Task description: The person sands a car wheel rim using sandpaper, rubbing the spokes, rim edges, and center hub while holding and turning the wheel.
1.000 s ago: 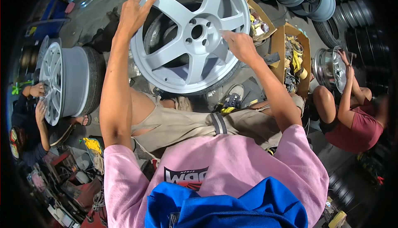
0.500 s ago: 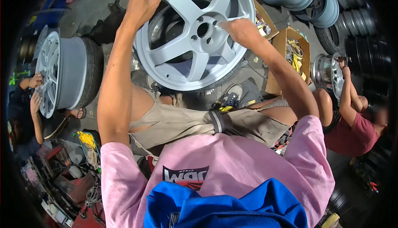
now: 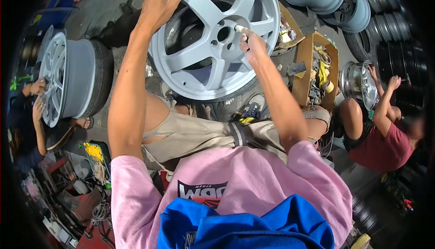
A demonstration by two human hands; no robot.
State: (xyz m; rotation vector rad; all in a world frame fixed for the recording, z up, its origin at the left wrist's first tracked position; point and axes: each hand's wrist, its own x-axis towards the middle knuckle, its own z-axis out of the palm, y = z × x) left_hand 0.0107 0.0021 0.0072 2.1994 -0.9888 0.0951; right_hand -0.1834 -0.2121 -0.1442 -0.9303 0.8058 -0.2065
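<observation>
A light grey five-spoke wheel [image 3: 216, 73] leans face-up in front of me, with a dark tyre partly showing through its gaps. My left hand [image 3: 159, 7] grips the upper left of the rim, thumb over the front edge. Near the hub, on the right side, my right hand [image 3: 253, 45] is closed with its fingers curled. Something small and whitish shows at its fingertips beside a bolt hole; whether it is a held piece or a dusty finger is unclear.
Cardboard boxes of scraps [image 3: 333, 52] stand right of the wheel. Grey rims [image 3: 355, 13] lie upper right. One co-worker [image 3: 385, 145] sits at right by a shiny rim; another's hands [image 3: 38, 99] touch a wheel [image 3: 79, 79] at left. Tools clutter the lower left.
My right hand has drawn back slightly and turned, its forearm swinging inward to the left. The wheel sits slightly higher and farther right in view. The right co-worker's hands have moved apart.
</observation>
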